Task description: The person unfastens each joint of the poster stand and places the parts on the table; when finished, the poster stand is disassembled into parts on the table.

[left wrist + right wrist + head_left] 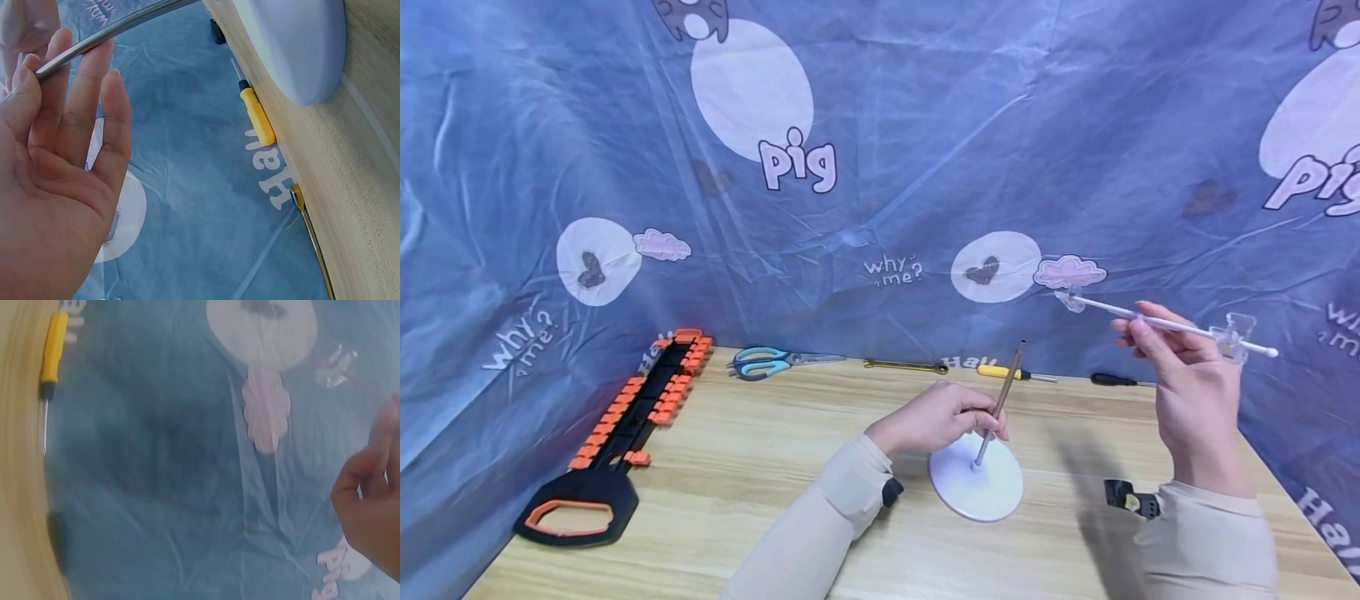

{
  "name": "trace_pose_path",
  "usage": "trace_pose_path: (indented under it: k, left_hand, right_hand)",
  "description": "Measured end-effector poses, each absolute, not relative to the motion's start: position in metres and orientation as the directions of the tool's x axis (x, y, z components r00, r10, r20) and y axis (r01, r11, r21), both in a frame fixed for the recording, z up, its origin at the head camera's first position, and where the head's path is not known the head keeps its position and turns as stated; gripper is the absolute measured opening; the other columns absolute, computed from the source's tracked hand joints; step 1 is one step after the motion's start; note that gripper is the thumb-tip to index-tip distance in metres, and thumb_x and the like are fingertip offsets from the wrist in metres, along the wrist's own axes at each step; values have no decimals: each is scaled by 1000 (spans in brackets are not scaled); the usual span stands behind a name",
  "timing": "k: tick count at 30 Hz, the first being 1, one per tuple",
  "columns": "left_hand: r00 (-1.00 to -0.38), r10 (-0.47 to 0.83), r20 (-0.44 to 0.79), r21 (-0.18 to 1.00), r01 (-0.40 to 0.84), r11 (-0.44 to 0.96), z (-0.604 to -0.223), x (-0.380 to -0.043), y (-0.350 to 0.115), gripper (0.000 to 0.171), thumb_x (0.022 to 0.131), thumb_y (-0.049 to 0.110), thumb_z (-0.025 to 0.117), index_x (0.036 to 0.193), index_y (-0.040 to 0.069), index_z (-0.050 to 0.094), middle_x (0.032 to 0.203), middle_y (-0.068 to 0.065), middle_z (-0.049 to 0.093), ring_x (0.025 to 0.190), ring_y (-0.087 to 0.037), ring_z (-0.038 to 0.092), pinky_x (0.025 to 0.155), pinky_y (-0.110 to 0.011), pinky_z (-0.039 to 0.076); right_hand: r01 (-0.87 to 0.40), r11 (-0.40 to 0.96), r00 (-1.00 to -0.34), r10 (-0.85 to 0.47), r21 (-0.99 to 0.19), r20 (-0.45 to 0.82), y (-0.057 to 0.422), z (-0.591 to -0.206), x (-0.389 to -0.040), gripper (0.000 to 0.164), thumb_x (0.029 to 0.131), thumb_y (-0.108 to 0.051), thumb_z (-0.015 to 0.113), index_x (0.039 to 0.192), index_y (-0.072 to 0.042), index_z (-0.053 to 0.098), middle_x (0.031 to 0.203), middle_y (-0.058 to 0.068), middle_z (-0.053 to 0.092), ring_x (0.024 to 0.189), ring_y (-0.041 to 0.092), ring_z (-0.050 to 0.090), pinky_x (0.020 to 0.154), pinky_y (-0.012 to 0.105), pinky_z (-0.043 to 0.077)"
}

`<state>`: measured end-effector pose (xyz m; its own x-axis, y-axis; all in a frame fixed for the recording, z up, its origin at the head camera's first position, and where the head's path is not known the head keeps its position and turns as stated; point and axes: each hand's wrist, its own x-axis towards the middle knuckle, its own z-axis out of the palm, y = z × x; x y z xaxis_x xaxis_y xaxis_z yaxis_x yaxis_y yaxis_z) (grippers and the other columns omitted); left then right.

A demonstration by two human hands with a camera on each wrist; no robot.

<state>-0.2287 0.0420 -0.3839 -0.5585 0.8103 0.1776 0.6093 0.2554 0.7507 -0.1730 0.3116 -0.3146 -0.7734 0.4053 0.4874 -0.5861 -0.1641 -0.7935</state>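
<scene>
My left hand pinches a slim metal rod between thumb and fingertips. The rod rises, leaning slightly right, from the middle of a round white base on the table. In the left wrist view the rod crosses the fingertips, and the other fingers are spread. Up at the right, my right hand holds a thin white bar between thumb and fingers, well above the table. Clear plastic clips sit near the bar's ends; one clear clip shows in the right wrist view.
Along the back edge lie blue-handled scissors, a wrench, a yellow screwdriver and a black-handled tool. A black and orange rack with a handle lies at the left. Printed blue cloth walls the table.
</scene>
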Motion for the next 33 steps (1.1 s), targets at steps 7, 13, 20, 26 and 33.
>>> trace_pose_path:
  k: [7,13,20,26,33]
  left_hand:
    - [-560,811,168,750,607,263,-384,-229,41,22,110,23,57,107,18,78,102,14,81,92,8,70,87,-11,55]
    - [-554,814,174,738,621,265,-384,-229,41,22,110,23,57,107,18,78,102,13,81,91,9,69,86,-11,55]
    - [-549,816,179,727,633,266,-384,-229,41,22,110,24,57,108,18,78,101,15,80,90,10,68,87,-11,55]
    - [-556,813,172,738,620,268,-383,-228,41,23,111,23,56,107,20,79,101,16,80,92,9,68,88,-11,55]
    - [-561,810,171,742,615,269,-383,-229,41,23,111,24,56,107,20,79,100,17,79,93,8,68,89,-12,54]
  right_hand:
    - [-599,-107,-798,168,-794,579,333,-320,-167,26,100,17,58,124,11,69,93,6,83,86,13,80,78,17,55]
    - [-625,-75,-778,143,-777,612,338,-322,-168,27,99,18,58,124,16,66,92,6,83,84,14,80,77,17,57]
    - [-577,-94,-812,176,-811,557,339,-322,-168,26,99,14,62,124,11,69,92,5,83,82,12,80,76,18,54]
    - [-569,-89,-817,176,-818,549,340,-324,-168,26,99,14,62,124,11,69,93,5,83,81,12,79,75,18,54]
    - [-555,-57,-824,170,-830,540,341,-325,-170,26,98,14,64,121,5,74,93,4,83,81,12,80,74,17,55]
